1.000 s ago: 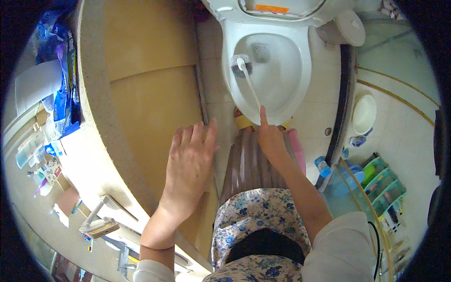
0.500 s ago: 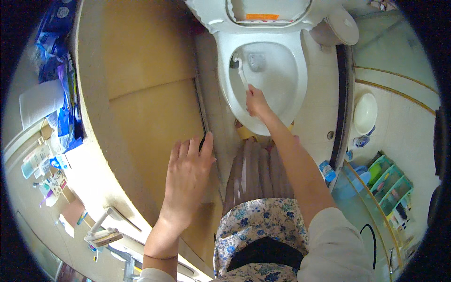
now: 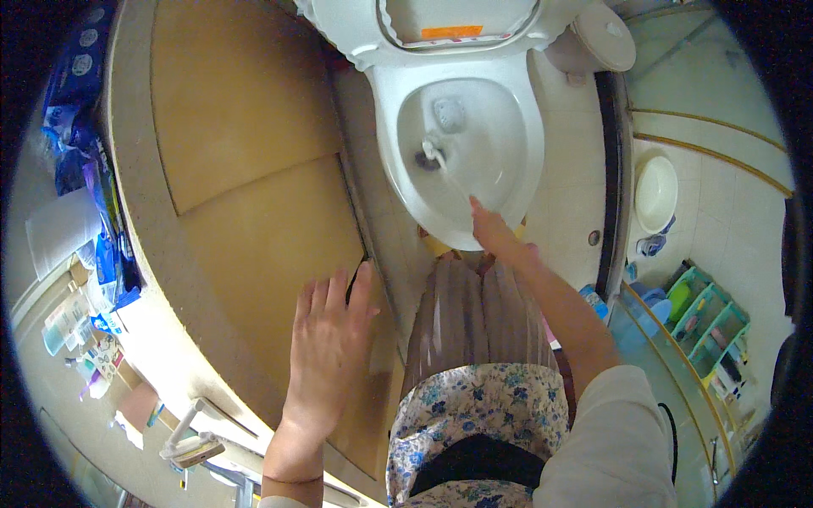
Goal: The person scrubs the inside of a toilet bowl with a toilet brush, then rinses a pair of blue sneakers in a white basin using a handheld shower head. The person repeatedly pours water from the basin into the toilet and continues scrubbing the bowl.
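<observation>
Item: toilet brush point(image 3: 433, 153), one, in the toilet point(image 3: 533, 144).

Stage, as judged: mid-use. Done: lid point(image 3: 461, 12) raised at the toilet's far end, brush taken up, its head down in the toilet's bowl. Left: brush not lifted out of the toilet; how much of the bowl's surface is brushed cannot be told.

Condition of brush: white neck, curved at the top; dark bristles, low on the toilet's left inner wall, nearer than the drain opening point(image 3: 449, 113); whether they press on the wall cannot be told. Handle pale, thin, slanting toward the toilet's near rim, faint and blurred against the white.

Right hand point(image 3: 494, 230): over the toilet's near rim, closed round the handle's end, index finger laid forward along it.

Left hand point(image 3: 329, 330): left of the toilet and nearer the person, back upward, fingers loosely extended, thumb apart; nothing seen in it, palm hidden. Nearest to it: tan cabinet point(image 3: 254, 182), along the toilet's left; contact cannot be told.

Also present: lidded bin point(image 3: 611, 35), right of the toilet's far end; white basin point(image 3: 656, 195), farther right of the toilet.
</observation>
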Available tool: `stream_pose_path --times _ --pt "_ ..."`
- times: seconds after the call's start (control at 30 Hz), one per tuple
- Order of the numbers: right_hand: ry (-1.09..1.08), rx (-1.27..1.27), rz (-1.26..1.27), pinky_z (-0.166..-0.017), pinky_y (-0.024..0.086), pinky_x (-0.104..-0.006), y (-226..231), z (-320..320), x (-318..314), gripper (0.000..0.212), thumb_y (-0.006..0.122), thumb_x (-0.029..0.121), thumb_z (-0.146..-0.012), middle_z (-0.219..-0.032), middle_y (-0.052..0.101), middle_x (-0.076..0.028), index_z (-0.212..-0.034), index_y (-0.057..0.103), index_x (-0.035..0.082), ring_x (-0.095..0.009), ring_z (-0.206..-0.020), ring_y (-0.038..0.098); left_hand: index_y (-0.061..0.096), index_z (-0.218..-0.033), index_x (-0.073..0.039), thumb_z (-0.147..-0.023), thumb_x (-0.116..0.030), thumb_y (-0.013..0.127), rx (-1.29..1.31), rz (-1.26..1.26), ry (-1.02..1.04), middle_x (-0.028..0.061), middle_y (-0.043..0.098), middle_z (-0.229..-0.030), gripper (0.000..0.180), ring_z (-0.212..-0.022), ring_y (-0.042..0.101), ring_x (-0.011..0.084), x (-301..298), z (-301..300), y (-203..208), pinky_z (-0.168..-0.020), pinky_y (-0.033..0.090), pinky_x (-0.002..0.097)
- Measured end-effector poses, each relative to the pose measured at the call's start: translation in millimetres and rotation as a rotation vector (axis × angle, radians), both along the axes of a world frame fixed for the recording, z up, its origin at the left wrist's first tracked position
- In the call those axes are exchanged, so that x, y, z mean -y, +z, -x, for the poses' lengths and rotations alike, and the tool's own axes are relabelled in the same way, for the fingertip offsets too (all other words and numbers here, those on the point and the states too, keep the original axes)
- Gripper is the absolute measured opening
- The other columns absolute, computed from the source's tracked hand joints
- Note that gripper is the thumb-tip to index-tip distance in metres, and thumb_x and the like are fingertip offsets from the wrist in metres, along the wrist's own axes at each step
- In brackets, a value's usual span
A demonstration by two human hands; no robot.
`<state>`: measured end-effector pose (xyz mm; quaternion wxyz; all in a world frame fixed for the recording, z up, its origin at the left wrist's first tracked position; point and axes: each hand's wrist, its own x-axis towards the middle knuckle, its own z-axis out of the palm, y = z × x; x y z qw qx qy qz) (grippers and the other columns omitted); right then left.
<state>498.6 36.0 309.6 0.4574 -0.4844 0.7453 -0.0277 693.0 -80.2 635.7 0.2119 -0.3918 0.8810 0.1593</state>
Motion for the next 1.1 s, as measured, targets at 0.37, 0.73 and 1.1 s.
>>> stream_pose_path --times 0.37,0.73,1.1 --pt "-0.362 0.51 0.024 -0.04 0.04 -0.0293 -142 88 94 0.012 0.054 0.015 -0.075 -0.06 0.049 -0.008 -0.072 0.053 0.004 -0.02 -0.043 0.045 0.04 -0.118 -0.005 -0.075 -0.014 0.06 0.011 -0.04 -0.002 0.0125 0.048 -0.108 0.048 -0.096 0.048 0.0286 5 9 -2 -0.086 0.04 0.0372" --pt "-1.612 1.694 -0.109 -0.028 0.019 -0.0161 42 82 106 0.019 0.04 0.025 -0.089 -0.058 0.031 0.004 -0.076 0.04 0.011 -0.002 -0.039 0.025 0.041 -0.118 -0.006 -0.075 -0.013 0.059 0.016 -0.044 0.033 0.0133 0.049 -0.107 0.047 -0.097 0.049 0.0294 6 -5 3 -0.085 0.041 0.0385" --pt "-1.051 0.853 -0.027 -0.037 0.032 -0.0265 63 -80 101 0.037 0.041 0.029 -0.089 -0.055 0.039 0.0 -0.122 0.041 0.014 -0.01 -0.038 0.034 0.041 -0.118 -0.006 -0.075 -0.015 0.06 0.012 -0.052 0.041 0.013 0.05 -0.107 0.048 -0.097 0.049 0.0294 9 -4 8 -0.086 0.041 0.0381"
